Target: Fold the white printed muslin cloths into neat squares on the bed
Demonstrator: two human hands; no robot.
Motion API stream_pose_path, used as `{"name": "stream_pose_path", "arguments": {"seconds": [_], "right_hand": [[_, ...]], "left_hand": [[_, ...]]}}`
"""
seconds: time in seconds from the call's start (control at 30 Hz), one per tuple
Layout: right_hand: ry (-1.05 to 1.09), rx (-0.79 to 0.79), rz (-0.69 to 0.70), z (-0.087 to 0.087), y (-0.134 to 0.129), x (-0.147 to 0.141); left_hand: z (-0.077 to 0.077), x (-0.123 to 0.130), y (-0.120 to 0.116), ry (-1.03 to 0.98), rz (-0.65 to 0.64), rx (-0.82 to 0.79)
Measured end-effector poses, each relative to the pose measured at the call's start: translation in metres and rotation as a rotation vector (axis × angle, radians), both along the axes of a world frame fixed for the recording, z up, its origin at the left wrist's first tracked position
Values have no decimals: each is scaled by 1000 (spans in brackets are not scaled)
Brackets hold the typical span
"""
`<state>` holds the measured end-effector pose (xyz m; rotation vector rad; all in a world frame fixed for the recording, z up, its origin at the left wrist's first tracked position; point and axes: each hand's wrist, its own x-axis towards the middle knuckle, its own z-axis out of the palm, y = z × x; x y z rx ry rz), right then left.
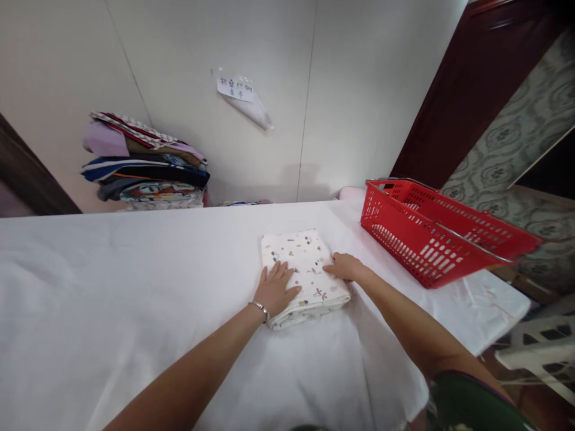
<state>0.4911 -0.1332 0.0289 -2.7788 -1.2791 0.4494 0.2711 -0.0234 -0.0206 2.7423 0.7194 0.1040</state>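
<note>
- Soft, fairly even indoor light; its source is out of frame.
- The white tablecloth (135, 257) looks bright, with gentle grey shading in its creases.
- A faint, soft-edged shadow falls on the pale wall (368, 90).
- Dull gleam atop the dark red panel (442, 90).
- Wide-angle distortion tilts upright lines near the sides.
- Handwriting on the paper sign (235, 89) is slightly blurred.

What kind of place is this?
Perhaps a household room or small workroom for fabrics; I can't tell which. A folded patterned cloth lies on a white-covered table, a pile of folded fabrics sits by the wall, and a red shopping basket stands at the right.
</note>
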Motion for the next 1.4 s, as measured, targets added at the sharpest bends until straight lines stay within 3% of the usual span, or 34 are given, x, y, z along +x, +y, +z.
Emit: {"name": "stream_pose_path", "arguments": {"seconds": [0.07,0.17,0.23,0.3,0.47,0.6,0.8,0.97,1.07,1.23,1.4], "right_hand": [[-101,16,47,6,7,-6],[-169,256,278,11,29,-22],[-165,390,482,6,49,-30],[-156,383,559,-4,67,-30],[-96,119,369,-33,93,-5],[-91,88,374,-35,95,4],[-104,138,336,-35,60,-13],[37,191,293,-32,31,-17],[61,293,150,-30,17,-12],[311,431,-143,-39,-21,-10],[441,438,-281,-34,-35,-9]], "left_hand": [[-4,1,-1,-10,1,25],[-8,2,-3,-31,9,63],[-8,2,-4,-30,18,79],[-7,1,-5,-20,25,85],[-5,2,-7,-21,2,86],[-7,2,-7,-31,15,67],[-6,3,-7,-38,29,27],[-6,5,-7,-89,37,-29],[-9,-2,-4,-210,136,-104],[-4,-15,10,-334,484,-348],[8,-6,23,-182,521,-393]]}}
